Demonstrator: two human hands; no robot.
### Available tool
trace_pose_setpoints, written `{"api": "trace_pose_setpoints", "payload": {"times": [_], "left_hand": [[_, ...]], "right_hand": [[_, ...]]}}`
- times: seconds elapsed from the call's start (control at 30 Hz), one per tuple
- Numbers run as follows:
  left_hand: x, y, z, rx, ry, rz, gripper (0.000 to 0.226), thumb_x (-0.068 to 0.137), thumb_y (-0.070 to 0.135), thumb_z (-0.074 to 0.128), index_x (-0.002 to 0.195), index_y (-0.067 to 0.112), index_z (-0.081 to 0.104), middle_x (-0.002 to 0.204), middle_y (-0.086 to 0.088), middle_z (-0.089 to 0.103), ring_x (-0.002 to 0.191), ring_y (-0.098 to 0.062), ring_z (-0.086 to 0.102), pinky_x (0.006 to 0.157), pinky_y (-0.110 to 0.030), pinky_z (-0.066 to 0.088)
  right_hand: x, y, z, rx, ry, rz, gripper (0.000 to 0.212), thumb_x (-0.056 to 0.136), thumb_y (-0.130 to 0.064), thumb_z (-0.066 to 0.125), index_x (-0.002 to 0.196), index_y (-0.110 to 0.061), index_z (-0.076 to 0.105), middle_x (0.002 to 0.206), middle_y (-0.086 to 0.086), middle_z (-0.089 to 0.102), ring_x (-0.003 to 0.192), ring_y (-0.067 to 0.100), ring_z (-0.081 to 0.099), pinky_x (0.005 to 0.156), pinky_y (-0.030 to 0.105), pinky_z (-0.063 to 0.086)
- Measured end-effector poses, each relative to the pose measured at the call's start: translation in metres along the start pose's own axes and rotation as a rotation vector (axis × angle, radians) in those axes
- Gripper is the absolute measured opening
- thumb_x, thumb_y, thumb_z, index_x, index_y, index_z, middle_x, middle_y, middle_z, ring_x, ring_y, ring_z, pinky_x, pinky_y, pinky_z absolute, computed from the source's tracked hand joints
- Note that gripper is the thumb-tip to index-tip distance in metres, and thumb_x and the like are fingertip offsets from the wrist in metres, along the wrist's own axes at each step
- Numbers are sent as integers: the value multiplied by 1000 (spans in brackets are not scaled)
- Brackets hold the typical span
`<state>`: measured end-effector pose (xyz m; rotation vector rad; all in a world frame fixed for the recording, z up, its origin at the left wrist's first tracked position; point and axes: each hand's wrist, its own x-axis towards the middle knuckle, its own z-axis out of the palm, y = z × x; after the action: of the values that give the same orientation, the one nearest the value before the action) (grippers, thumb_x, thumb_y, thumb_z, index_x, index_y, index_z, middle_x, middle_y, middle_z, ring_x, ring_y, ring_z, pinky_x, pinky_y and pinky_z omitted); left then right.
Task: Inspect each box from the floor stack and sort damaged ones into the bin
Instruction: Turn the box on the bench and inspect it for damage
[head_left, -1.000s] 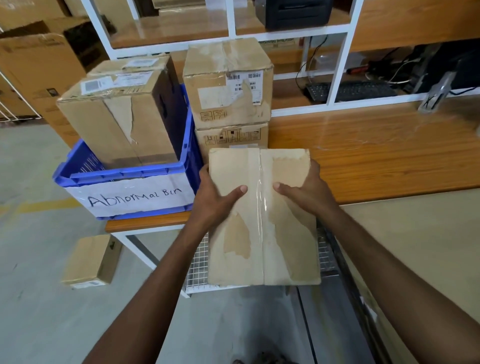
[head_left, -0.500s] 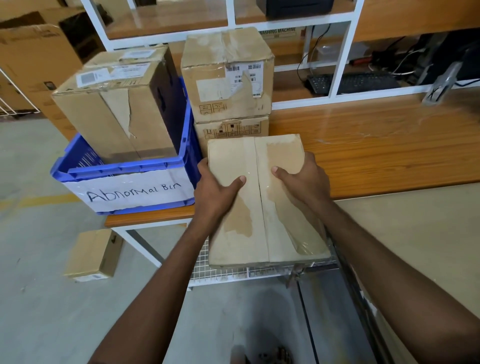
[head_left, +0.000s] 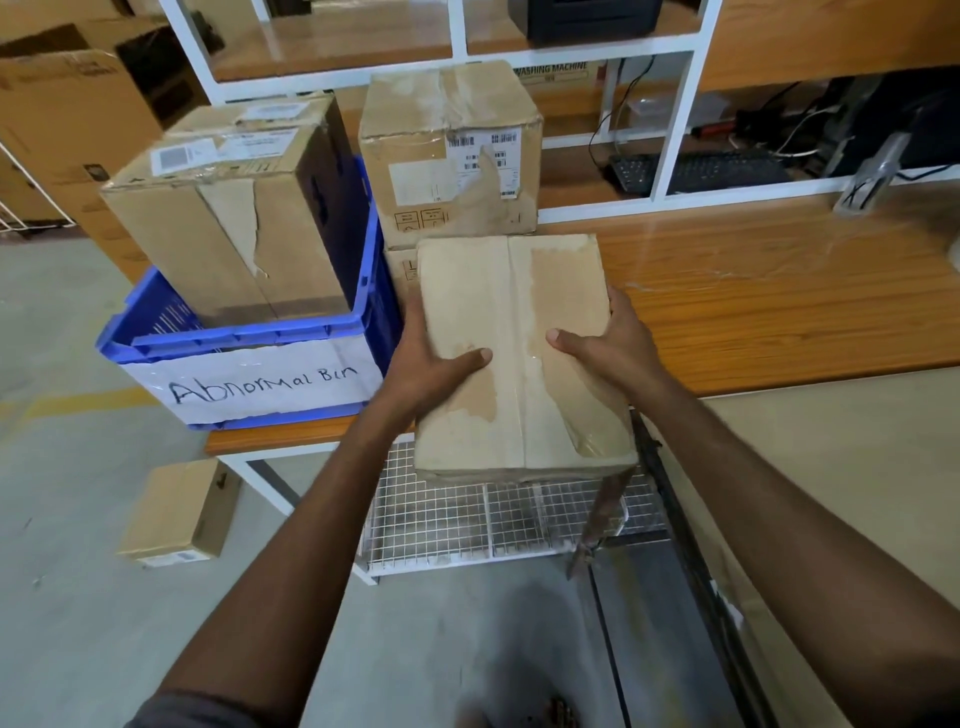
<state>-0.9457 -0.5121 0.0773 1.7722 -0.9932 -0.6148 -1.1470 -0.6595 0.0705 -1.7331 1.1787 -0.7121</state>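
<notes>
— While it hangs over the bench (head_left: 753, 312) edge, how does the held box (head_left: 519, 353) look?
— Scuffed, torn paper, loose tape. Beside it: blue bin (head_left: 249, 358) with one box; two stacked boxes (head_left: 452, 156) behind.
— Grip?
— Left hand (head_left: 431, 358) and right hand (head_left: 613, 348) clamp its sides, thumbs on top.

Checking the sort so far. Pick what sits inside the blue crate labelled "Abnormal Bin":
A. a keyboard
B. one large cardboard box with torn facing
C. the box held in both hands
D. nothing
B: a large cardboard box with its front paper torn stands inside the blue crate; the held box is outside it.
</notes>
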Motion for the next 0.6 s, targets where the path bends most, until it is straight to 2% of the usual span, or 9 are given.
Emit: {"api": "trace_pose_setpoints", "payload": {"times": [0.03,0.1,0.2,0.37,0.47,0.6], "left_hand": [[-4,-2,3,-25,49,-27,122,81,33,91,164,36,3,143,16,45,124,-10,55,102,-35,51],[-9,-4,8,-60,149,-34,122,75,37,95,164,31,13,151,11,48,131,-14,55,110,-38,49],[-12,-2,7,-101,203,115,109,74,35,96,158,33,27,150,13,47,134,-8,52,113,-40,48],[4,19,-8,-112,263,341,111,78,21,94,160,21,19,160,1,36,145,-9,41,122,-40,39],[11,15,-8,-89,233,336,115,78,24,95,159,21,14,162,0,32,147,-11,40,122,-45,39],[4,3,2,-94,232,312,118,76,29,94,159,17,12,165,-1,25,151,-10,33,124,-43,35]], "right_hand": [[-3,2,4,-5,27,-3,92,79,-43,90,155,-24,39,120,-13,58,112,14,58,90,28,44],[-9,5,10,-5,73,-39,93,79,-44,89,155,-24,39,120,-14,59,112,16,59,90,30,46],[-13,0,7,27,126,-153,99,79,-42,90,157,-26,33,124,-14,58,113,14,59,94,33,49],[-1,-29,-7,72,158,-290,106,79,-38,91,156,-22,20,140,-3,54,121,18,56,95,35,48],[3,-32,-10,42,109,-278,107,79,-34,91,154,-21,16,139,-3,51,121,18,55,99,38,49],[1,-24,-7,15,91,-264,108,78,-32,92,154,-21,16,140,-3,49,120,17,53,102,43,51]]}}
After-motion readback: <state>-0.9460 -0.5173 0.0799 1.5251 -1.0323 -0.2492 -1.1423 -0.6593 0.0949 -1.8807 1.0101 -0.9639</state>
